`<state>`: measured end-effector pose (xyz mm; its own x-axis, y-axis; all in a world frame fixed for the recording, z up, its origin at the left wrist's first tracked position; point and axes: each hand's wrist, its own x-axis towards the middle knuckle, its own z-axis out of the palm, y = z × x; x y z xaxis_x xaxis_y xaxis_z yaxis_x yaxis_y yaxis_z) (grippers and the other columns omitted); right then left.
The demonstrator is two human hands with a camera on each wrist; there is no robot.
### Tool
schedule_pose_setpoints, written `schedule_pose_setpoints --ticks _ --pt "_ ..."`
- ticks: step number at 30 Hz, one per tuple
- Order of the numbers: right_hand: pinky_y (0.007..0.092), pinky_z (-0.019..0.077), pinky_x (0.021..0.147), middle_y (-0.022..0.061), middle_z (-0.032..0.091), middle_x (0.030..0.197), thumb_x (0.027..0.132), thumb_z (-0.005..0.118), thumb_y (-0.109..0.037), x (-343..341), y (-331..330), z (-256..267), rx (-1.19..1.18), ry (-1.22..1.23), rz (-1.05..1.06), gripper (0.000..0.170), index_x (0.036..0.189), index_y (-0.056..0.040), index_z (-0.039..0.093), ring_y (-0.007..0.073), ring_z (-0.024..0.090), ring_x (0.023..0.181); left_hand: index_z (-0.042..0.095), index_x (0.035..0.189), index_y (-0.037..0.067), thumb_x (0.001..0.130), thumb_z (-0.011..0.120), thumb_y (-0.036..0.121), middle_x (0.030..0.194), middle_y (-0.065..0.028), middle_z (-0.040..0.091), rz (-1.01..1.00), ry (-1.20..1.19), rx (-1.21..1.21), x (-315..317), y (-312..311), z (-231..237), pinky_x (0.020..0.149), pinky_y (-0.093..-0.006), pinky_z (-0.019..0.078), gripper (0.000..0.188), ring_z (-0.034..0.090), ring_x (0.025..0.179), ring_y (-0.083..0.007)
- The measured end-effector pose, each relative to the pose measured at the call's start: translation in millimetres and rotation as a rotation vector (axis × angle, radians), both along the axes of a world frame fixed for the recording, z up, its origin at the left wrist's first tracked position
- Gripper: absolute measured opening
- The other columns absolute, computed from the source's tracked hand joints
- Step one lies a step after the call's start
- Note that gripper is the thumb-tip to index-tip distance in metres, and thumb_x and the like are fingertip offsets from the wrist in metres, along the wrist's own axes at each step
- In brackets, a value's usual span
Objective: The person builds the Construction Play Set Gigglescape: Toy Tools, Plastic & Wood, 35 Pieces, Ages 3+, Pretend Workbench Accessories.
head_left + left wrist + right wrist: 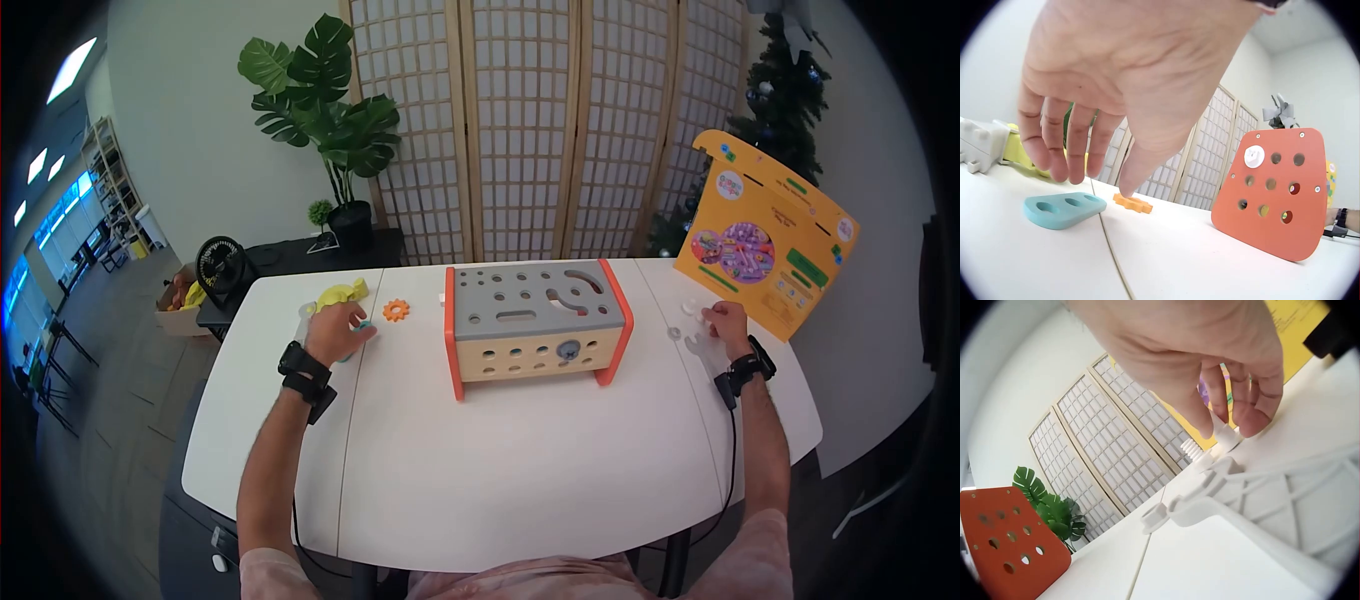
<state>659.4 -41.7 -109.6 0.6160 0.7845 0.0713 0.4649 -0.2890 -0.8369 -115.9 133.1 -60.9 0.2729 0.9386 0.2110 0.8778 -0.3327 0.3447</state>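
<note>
My left hand (335,335) hangs palm down over the table's left side, fingers relaxed and holding nothing. Under it in the left wrist view lies a teal piece with several holes (1063,210), beside an orange gear (1134,203). A yellow-green piece (342,292) is just behind that hand. At the right, my right hand (727,322) pinches a small white piece (1227,436) between thumb and fingers. Close to it are a white screw (1192,450), a white wrench (1260,506) and a white nut (1155,517).
A toy workbench with grey top (530,300) and red side panels stands mid-table. The orange cardboard box (770,240) stands at the back right. Behind the table are a folding screen (520,130), a plant (335,130) and a small fan (220,265).
</note>
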Motion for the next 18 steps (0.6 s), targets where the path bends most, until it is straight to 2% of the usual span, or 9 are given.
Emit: schedule_pose_setpoints --ticks 2,4,5,7,8,11,13,15,18 --pt "0.0288 0.0544 0.056 0.0057 0.069 0.092 0.097 0.078 -0.013 -9.8 -2.0 7.7 0.003 -0.038 0.010 0.020 0.109 0.0001 0.069 0.0134 0.067 0.067 0.080 0.109 0.008 0.088 0.088 0.035 0.100 -0.0076 0.080 -0.038 -0.016 0.023 6.3 9.3 -5.9 0.080 -0.0407 0.0601 0.035 0.077 0.091 -0.0261" --pt "0.0302 0.0619 0.068 0.0064 0.071 0.100 0.102 0.071 -0.013 -29.4 -3.9 14.6 0.171 0.061 -0.003 0.016 0.112 -0.0011 0.069 0.0140 0.071 0.084 0.078 0.118 0.006 0.090 0.086 0.036 0.112 -0.0115 0.079 -0.080 -0.052 0.013 20.9 18.0 -12.3 0.091 -0.0422 0.0589 0.042 0.075 0.105 -0.0302" --pt "0.0314 0.0638 0.076 0.0062 0.071 0.104 0.104 0.067 -0.012 -47.9 -10.8 28.9 0.191 0.150 0.094 0.014 0.114 -0.0015 0.069 0.0146 0.071 0.091 0.078 0.118 0.006 0.090 0.086 0.036 0.112 -0.0115 0.079 -0.097 -0.059 0.014 26.0 25.5 -21.2 0.091 -0.0422 0.0589 0.042 0.075 0.105 -0.0302" --pt "0.0334 0.0657 0.088 0.0056 0.070 0.108 0.108 0.062 -0.010 -89.2 -27.2 62.9 0.226 0.279 0.259 0.013 0.116 -0.0022 0.067 0.0152 0.072 0.100 0.075 0.124 0.005 0.093 0.082 0.036 0.120 -0.0146 0.076 -0.145 0.012 0.275 32.0 43.1 -44.8 0.100 -0.0443 0.0560 0.044 0.071 0.117 -0.0347" --pt "0.0341 0.0656 0.091 0.0051 0.070 0.109 0.109 0.060 -0.010 -106.2 -32.8 77.1 0.242 0.322 0.334 0.013 0.117 -0.0024 0.067 0.0151 0.072 0.102 0.076 0.124 0.004 0.097 0.074 0.036 0.123 -0.0174 0.075 -0.145 0.055 0.231 37.4 45.8 -43.4 0.104 -0.0473 0.0542 0.042 0.069 0.119 -0.0386" --pt "0.0337 0.0638 0.095 0.0035 0.069 0.113 0.111 0.061 -0.012 -140.2 -46.5 104.2 0.254 0.370 0.417 0.012 0.118 -0.0037 0.067 0.0141 0.071 0.105 0.077 0.123 0.003 0.097 0.070 0.035 0.123 -0.0190 0.075 -0.136 0.152 0.132 52.2 45.2 -34.7 0.105 -0.0498 0.0537 0.042 0.069 0.116 -0.0402" --pt "0.0341 0.0623 0.098 0.0020 0.068 0.114 0.111 0.064 -0.014 -161.0 -55.8 119.5 0.262 0.454 0.587 0.012 0.119 -0.0050 0.068 0.0125 0.070 0.103 0.078 0.119 0.004 0.097 0.066 0.036 0.119 -0.0196 0.076 -0.173 0.170 0.162 53.4 48.8 -42.1 0.102 -0.0525 0.0544 0.041 0.069 0.114 -0.0402" --pt "0.0325 0.0603 0.097 0.0010 0.067 0.113 0.111 0.066 -0.015 -173.6 -61.4 125.3 0.270 0.497 0.618 0.011 0.118 -0.0064 0.067 0.0105 0.068 0.100 0.078 0.112 0.003 0.094 0.071 0.031 0.112 -0.0183 0.077 -0.102 0.066 0.197 55.6 44.8 -44.5 0.094 -0.0517 0.0570 0.033 0.072 0.107 -0.0379" --pt "0.0308 0.0585 0.090 0.0009 0.068 0.113 0.110 0.068 -0.017 -188.0 -66.3 134.2 0.267 0.484 0.764 0.013 0.118 -0.0066 0.067 0.0091 0.066 0.096 0.076 0.108 0.003 0.089 0.079 0.022 0.103 -0.0160 0.077 -0.177 -0.012 0.180 52.2 43.8 -35.0 0.086 -0.0470 0.0601 0.027 0.075 0.095 -0.0354"
